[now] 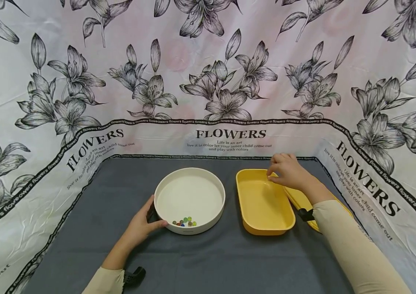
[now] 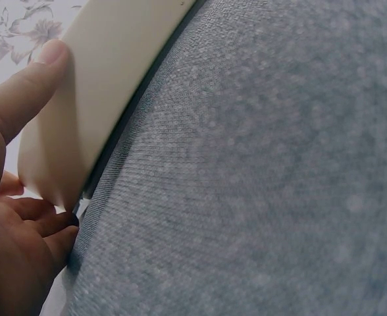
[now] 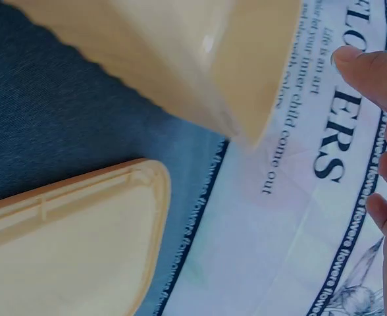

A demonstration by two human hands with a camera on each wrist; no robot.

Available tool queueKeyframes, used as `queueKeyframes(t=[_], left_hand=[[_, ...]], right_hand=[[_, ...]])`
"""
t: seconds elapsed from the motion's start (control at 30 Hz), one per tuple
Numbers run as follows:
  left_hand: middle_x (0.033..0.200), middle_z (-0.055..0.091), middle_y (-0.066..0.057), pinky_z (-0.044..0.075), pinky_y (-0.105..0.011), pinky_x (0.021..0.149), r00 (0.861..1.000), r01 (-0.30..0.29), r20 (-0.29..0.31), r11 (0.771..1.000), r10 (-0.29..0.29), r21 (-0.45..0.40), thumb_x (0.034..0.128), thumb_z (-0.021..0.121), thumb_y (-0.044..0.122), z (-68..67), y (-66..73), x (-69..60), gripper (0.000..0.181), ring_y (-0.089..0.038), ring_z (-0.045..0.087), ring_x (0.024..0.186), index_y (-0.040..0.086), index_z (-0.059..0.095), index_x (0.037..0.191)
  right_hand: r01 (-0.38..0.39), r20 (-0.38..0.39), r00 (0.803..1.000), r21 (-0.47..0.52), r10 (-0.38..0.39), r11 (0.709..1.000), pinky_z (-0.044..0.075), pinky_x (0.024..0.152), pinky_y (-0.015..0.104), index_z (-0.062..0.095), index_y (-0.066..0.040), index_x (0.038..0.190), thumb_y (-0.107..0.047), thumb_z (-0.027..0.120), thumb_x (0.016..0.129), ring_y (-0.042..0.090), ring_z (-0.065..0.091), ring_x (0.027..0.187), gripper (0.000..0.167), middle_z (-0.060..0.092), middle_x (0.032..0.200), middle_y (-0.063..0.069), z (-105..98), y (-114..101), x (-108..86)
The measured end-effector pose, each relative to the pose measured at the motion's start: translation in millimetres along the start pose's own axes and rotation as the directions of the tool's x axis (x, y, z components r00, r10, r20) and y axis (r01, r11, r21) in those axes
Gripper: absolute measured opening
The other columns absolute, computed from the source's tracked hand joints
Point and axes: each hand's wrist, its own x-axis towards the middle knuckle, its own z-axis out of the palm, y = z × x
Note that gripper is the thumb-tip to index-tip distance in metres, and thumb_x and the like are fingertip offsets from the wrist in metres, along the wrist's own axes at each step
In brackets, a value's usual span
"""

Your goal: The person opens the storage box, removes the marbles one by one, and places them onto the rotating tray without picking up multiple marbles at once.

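Observation:
My left hand (image 1: pixel 141 225) holds a white round tray (image 1: pixel 189 196) at its near left side. Its thumb (image 2: pixel 32 89) presses on the outer wall, and the other fingers curl in at the base. Inside, several coloured glass marbles (image 1: pixel 188 221) lie by the near rim. To the right stands a deep yellow rectangular container (image 1: pixel 265 204). My right hand (image 1: pixel 289 173) hovers over its far right corner, fingers loosely bent. Nothing shows between thumb and fingers there, and in the right wrist view the hand is apart from the container wall.
A flat yellow lid (image 3: pixel 81 243) lies right of the container, partly under the right forearm in the head view. Grey cloth (image 1: pixel 200 265) covers the table. A white flower-printed sheet (image 1: pixel 230 139) rises behind and at both sides.

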Motion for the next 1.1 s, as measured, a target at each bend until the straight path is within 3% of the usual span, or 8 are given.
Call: queueKeyframes(t=[0.17, 0.33, 0.6, 1.1], left_hand=[[0.168, 0.024, -0.021, 0.029, -0.055, 0.121, 1.000, -0.001, -0.003, 1.000, 0.001, 0.003, 0.0814, 0.088, 0.033, -0.1, -1.4, -1.1, 0.116, -0.039, 0.026, 0.153, 0.004, 0.013, 0.165], [0.168, 0.023, -0.021, 0.029, -0.054, 0.120, 1.000, 0.009, -0.004, 1.000, -0.009, 0.010, 0.0813, 0.088, 0.034, -1.0, -3.7, -0.6, 0.117, -0.039, 0.027, 0.153, 0.002, 0.012, 0.165], [0.167, 0.023, -0.022, 0.030, -0.054, 0.120, 1.000, -0.006, -0.002, 1.000, 0.006, 0.007, 0.0816, 0.088, 0.032, -0.4, -5.4, -1.0, 0.116, -0.039, 0.027, 0.152, 0.002, 0.012, 0.164], [0.166, 0.027, -0.021, 0.029, -0.054, 0.121, 0.999, -0.037, -0.014, 0.999, 0.037, 0.015, 0.0803, 0.089, 0.031, -2.1, -3.1, -1.2, 0.115, -0.039, 0.028, 0.153, 0.006, 0.016, 0.165]], right_hand=[[0.029, -0.032, 0.999, 0.016, -0.029, 0.999, 0.016, 0.078, 0.042, 0.081, -0.022, 0.091, -0.021, 0.087, 0.084, 0.019, 0.031, 0.085, 0.009, 0.039, 0.088, -0.002, -7.5, -9.3, 2.6], [0.056, -0.062, 0.997, 0.065, -0.052, 0.996, 0.017, 0.079, 0.041, 0.081, -0.019, 0.092, -0.019, 0.087, 0.084, 0.020, 0.032, 0.087, 0.010, 0.042, 0.090, -0.002, -15.6, -21.0, 8.9], [0.142, -0.150, 0.981, 0.114, -0.124, 0.983, 0.015, 0.080, 0.043, 0.080, -0.022, 0.089, -0.017, 0.086, 0.084, 0.019, 0.032, 0.090, 0.009, 0.038, 0.089, 0.000, -15.9, -34.5, 20.5], [0.152, -0.126, 0.983, 0.152, -0.133, 0.977, 0.016, 0.085, 0.043, 0.080, -0.023, 0.092, -0.024, 0.083, 0.089, 0.020, 0.033, 0.094, 0.004, 0.039, 0.092, -0.001, -15.3, -57.6, 42.8]])
